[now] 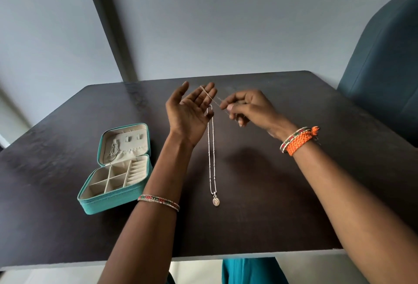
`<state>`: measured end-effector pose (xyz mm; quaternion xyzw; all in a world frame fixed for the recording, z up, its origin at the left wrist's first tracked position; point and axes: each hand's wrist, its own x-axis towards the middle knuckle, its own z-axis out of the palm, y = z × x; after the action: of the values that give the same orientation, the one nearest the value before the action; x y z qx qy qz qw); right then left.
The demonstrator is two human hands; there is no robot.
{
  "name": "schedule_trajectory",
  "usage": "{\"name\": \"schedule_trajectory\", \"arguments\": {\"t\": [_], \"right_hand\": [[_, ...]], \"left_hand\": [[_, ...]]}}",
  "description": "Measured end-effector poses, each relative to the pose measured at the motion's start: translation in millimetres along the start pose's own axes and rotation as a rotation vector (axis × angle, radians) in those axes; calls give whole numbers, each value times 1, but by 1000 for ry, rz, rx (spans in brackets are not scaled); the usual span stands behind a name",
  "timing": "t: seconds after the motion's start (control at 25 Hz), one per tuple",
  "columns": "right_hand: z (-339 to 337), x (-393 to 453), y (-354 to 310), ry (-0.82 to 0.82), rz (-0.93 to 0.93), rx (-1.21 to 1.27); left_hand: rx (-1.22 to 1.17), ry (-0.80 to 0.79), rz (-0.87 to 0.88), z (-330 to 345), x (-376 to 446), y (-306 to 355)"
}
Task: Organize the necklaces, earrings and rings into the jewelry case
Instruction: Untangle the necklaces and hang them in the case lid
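while draped between both hands, necklace (211,154) dangles.

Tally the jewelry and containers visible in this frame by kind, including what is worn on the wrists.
Jewelry case, open: 1
Necklaces: 2, the pendant necklace hanging from the left hand and a chain in the lid
Beaded bangles: 2
Orange braided band: 1
Total: 6

jewelry case (117,170) on table (271,204) – left | necklace (211,154) hanging right of it – above table
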<state>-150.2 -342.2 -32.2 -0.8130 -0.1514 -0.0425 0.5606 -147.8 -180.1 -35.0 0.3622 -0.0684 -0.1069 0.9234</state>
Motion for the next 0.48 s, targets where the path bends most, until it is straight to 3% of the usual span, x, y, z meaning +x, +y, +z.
{"name": "schedule_trajectory", "arguments": {"t": [0.12,0.28,0.4,0.48], "right_hand": [[14,-4,-5,-133,-105,-108],[2,-4,-9,-26,-160,-39],[-9,-3,-7,22,-137,-40],[-11,-3,-4,31,-123,-71]], "left_hand": [[195,51,62,5,3,-5],[611,41,22,10,1,-7],[625,-112,-103,12,-3,-10],[622,-125,-134,13,-4,-11]]}}
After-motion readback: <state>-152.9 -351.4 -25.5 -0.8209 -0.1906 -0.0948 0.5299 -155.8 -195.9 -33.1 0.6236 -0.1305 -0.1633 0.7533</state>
